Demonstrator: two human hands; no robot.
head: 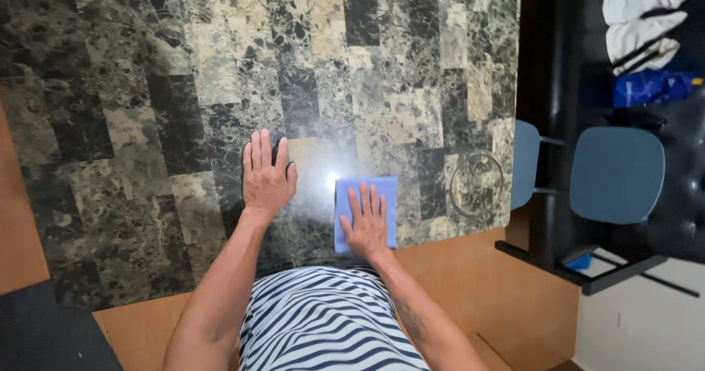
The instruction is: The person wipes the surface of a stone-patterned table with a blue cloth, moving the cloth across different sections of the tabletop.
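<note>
1. Right hand (pixel 367 224) lies flat, fingers spread, pressing the blue cloth (pixel 365 211) on the marble table (pixel 147 121).
2. Left hand (pixel 266 174), open and released, rests flat just left of the cloth.

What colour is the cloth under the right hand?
Plain light blue; the cloth lies flat under the right hand, seen in the head view.

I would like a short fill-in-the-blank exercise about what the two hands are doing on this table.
1. The right hand lies flat on a ____ cloth.
2. The left hand rests on the bare ____ table.
3. The cloth lies to the ____ of the left hand.
4. The chairs beside the table are ____.

Missing words: blue; marble; right; blue
</note>
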